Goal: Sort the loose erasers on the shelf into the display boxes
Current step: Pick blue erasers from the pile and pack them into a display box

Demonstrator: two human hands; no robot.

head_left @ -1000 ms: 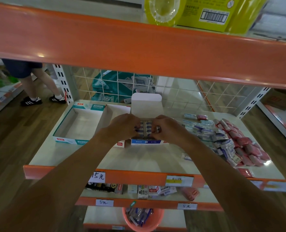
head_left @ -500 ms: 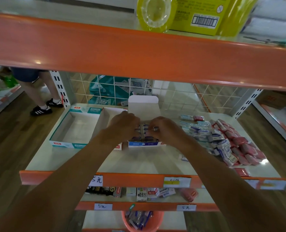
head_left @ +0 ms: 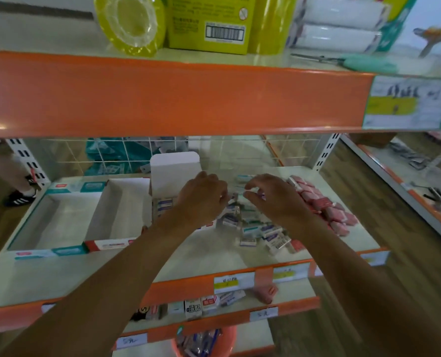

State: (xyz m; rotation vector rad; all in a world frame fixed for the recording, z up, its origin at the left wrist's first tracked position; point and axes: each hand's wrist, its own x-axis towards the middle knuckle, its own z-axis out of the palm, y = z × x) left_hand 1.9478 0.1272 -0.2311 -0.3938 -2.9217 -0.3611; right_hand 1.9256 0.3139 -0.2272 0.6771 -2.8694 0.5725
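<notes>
Two hands were over the middle shelf (head_left: pixel 46 276), head view. The left hand (head_left: pixel 201 199) hung knuckles up at the right edge of the flap-backed display box (head_left: pixel 174 168), fingers curled down onto the loose erasers (head_left: pixel 255 228). Its fingertips were blurred, so I could not tell whether it pinched one. The right hand (head_left: pixel 273 199) hovered just beside it above the same heap, fingers loosely bent, thumb and forefinger apart, nothing seen between them.

The heap, white-and-blue wrappers, lay right of the boxes and spread toward the shelf's front edge. Pink erasers (head_left: pixel 325 210) lay in a band along the heap's right side. The flap-backed box held stacked erasers (head_left: pixel 164 204) in rows at its left side. Left of it stood a red-fronted box (head_left: pixel 106 244), then a teal-trimmed box (head_left: pixel 46 253), both showing bare white floors.

Yellow packages (head_left: pixel 209 21) stood on the shelf above. An orange bucket (head_left: pixel 229 341) showed below the lowest shelf.
</notes>
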